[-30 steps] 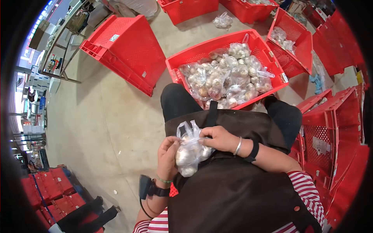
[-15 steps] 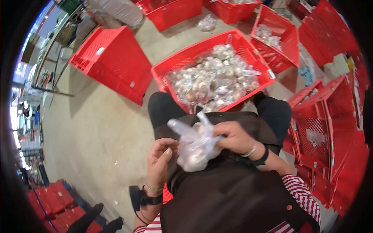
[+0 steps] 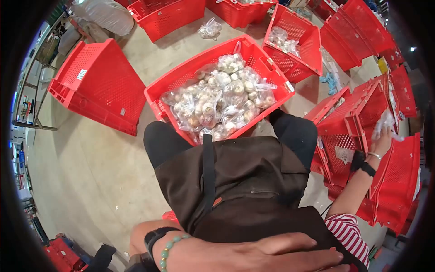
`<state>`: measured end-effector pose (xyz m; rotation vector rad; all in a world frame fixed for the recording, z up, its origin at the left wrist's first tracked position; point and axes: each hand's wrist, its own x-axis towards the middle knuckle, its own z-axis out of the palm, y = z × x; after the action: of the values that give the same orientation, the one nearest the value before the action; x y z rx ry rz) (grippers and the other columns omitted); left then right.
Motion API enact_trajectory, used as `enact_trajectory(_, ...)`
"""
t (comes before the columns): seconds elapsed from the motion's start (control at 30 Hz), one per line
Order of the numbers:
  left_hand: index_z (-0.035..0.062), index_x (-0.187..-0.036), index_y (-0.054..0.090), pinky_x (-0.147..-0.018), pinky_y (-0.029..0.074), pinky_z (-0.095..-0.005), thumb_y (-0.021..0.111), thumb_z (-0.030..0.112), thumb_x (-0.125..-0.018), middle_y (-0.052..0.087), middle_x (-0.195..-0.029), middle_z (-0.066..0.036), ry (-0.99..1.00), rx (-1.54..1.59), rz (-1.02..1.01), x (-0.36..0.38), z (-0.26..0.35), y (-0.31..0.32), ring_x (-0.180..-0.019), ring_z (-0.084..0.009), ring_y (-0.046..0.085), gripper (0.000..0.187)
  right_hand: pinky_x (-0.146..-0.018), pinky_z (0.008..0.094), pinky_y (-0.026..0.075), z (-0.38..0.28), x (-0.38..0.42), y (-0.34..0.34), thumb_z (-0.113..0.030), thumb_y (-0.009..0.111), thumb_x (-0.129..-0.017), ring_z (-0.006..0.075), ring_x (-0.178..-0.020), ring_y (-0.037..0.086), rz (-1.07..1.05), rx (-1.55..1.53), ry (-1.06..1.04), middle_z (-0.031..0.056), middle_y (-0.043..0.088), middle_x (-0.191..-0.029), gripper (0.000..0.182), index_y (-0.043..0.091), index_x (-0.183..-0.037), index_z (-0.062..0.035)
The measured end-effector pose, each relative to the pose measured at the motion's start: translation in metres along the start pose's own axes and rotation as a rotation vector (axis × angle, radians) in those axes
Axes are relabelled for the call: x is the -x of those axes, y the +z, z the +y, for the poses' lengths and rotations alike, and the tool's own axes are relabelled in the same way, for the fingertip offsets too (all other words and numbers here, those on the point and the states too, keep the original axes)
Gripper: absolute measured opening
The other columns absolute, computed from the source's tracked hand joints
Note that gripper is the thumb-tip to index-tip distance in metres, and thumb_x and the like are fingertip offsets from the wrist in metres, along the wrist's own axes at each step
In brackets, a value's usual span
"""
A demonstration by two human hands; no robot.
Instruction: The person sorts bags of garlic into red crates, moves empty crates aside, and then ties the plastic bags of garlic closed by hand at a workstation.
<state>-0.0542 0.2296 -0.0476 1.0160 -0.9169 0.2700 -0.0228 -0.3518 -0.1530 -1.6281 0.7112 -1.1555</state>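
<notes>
1. Right of the garlic crate [image 3: 181, 72], the right hand [image 3: 383, 139] has a clear bag [image 3: 384, 121] in its fingers; its insides are hard to see.
2. Nearer than the crate, the left hand [image 3: 244, 255] has fingers loosely spread.

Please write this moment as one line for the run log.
left hand: open, over apron | right hand: holding plastic bag, near red crates | front crate: holds bagged garlic

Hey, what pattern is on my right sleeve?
Red and white stripes on the sleeve, clearest in the head view.
</notes>
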Motion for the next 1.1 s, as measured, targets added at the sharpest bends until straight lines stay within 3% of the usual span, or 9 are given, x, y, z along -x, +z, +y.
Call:
enact_trajectory(0.13, 0.0021, -0.105, 0.068, -0.086, 0.048, -0.0417, 0.061, 0.015, -0.086, 0.065, -0.106, -0.014, -0.097, -0.113, 0.017, -0.002, -0.001, -0.035, -0.098, -0.0304, 0.064, 0.024, -0.088, 0.0308, 0.047, 0.01, 0.107, 0.127, -0.007, 0.062, -0.089, 0.017, -0.101, 0.056, -0.377, 0.165, -0.072, 0.0069, 0.062, -0.114, 0.032, 0.06, -0.121, -0.0027)
enact_trajectory(0.23, 0.0038, -0.105, 0.065, -0.089, 0.046, -0.0378, 0.061, 0.012, -0.088, 0.064, -0.104, -0.01, -0.093, -0.22, -0.075, 0.007, -0.017, -0.083, -0.098, -0.0248, 0.062, 0.019, -0.086, 0.03, 0.048, 0.027, 0.215, 0.236, -0.009, 0.068, -0.08, 0.0156, -0.095, 0.061, -0.925, 0.328, 0.027, 0.007, 0.066, -0.103, 0.033, 0.064, -0.112, -0.0019)
enact_trajectory(0.3, 0.0032, -0.104, 0.065, -0.089, 0.047, -0.0453, 0.065, 0.012, -0.083, 0.064, -0.103, -0.014, -0.455, -0.606, -0.039, 0.036, -0.037, -0.13, -0.103, -0.0317, 0.061, 0.022, -0.089, 0.0332, 0.048, 0.07, 0.292, 0.293, -0.012, 0.072, -0.077, 0.0201, -0.099, 0.061, -1.357, 0.286, 0.027, 0.0115, 0.066, -0.105, 0.043, 0.061, -0.117, -0.0015)
enact_trajectory(0.37, 0.0043, -0.102, 0.066, -0.091, 0.044, -0.0474, 0.07, 0.01, -0.076, 0.063, -0.104, -0.014, -0.732, -1.064, 0.052, 0.08, -0.072, -0.16, -0.109, -0.034, 0.058, 0.027, -0.095, 0.0414, 0.045, 0.095, 0.366, 0.34, -0.013, 0.071, -0.076, 0.0337, -0.11, 0.056, -1.557, 0.345, -0.24, 0.02, 0.059, -0.119, 0.052, 0.056, -0.124, -0.0033)
enact_trajectory(0.5, 0.0088, -0.096, 0.068, -0.099, 0.036, -0.0429, 0.073, 0.008, -0.07, 0.061, -0.11, -0.009, -0.811, -1.69, 0.065, 0.153, -0.107, -0.186, -0.117, -0.0311, 0.053, 0.027, -0.094, 0.0433, 0.047, 0.119, 0.459, 0.398, -0.009, 0.068, -0.072, 0.0381, -0.11, 0.054, -1.678, 0.467, -0.53, 0.0204, 0.056, -0.112, 0.047, 0.057, -0.118, -0.0056)
enact_trajectory(0.57, 0.0103, -0.092, 0.068, -0.098, 0.035, -0.0422, 0.073, 0.01, -0.069, 0.062, -0.108, -0.007, -0.81, -1.706, 0.102, 0.157, -0.109, -0.195, -0.115, -0.0295, 0.054, 0.024, -0.092, 0.0422, 0.049, 0.113, 0.483, 0.407, -0.01, 0.072, -0.068, 0.0383, -0.107, 0.055, -1.642, 0.776, -0.554, 0.02, 0.055, -0.112, 0.049, 0.056, -0.114, -0.0062)
enact_trajectory(0.67, 0.0122, -0.083, 0.068, -0.097, 0.034, -0.0413, 0.072, 0.012, -0.069, 0.063, -0.105, -0.004, -0.803, -1.727, 0.171, 0.158, -0.107, -0.203, -0.112, -0.0269, 0.055, 0.015, -0.091, 0.0432, 0.049, 0.137, 0.482, 0.416, -0.011, 0.076, -0.064, 0.0398, -0.106, 0.056, -1.669, 0.768, -0.542, 0.0209, 0.055, -0.109, 0.054, 0.055, -0.114, -0.0071)
enact_trajectory(0.93, 0.0102, -0.085, 0.067, -0.098, 0.035, -0.0416, 0.074, 0.009, -0.069, 0.064, -0.104, -0.005, -0.761, -1.662, 0.238, 0.154, -0.101, -0.213, -0.112, -0.0294, 0.056, 0.017, -0.082, 0.0396, 0.049, 0.102, 0.407, 0.389, -0.007, 0.073, -0.056, 0.035, -0.095, 0.058, -1.684, 0.276, -0.492, 0.0151, 0.057, -0.1, 0.051, 0.057, -0.104, -0.0049)
enact_trajectory(1.1, 0.0073, -0.092, 0.067, -0.098, 0.039, -0.0413, 0.075, 0.011, -0.072, 0.064, -0.105, -0.009, -0.684, -1.442, 0.318, 0.149, -0.113, -0.203, -0.111, -0.0302, 0.057, 0.022, -0.085, 0.031, 0.042, -0.034, 0.34, 0.326, -0.008, 0.073, -0.058, 0.0222, -0.092, 0.053, -1.728, -0.254, -0.247, 0.0079, 0.052, -0.097, 0.043, 0.053, -0.096, -0.0062)
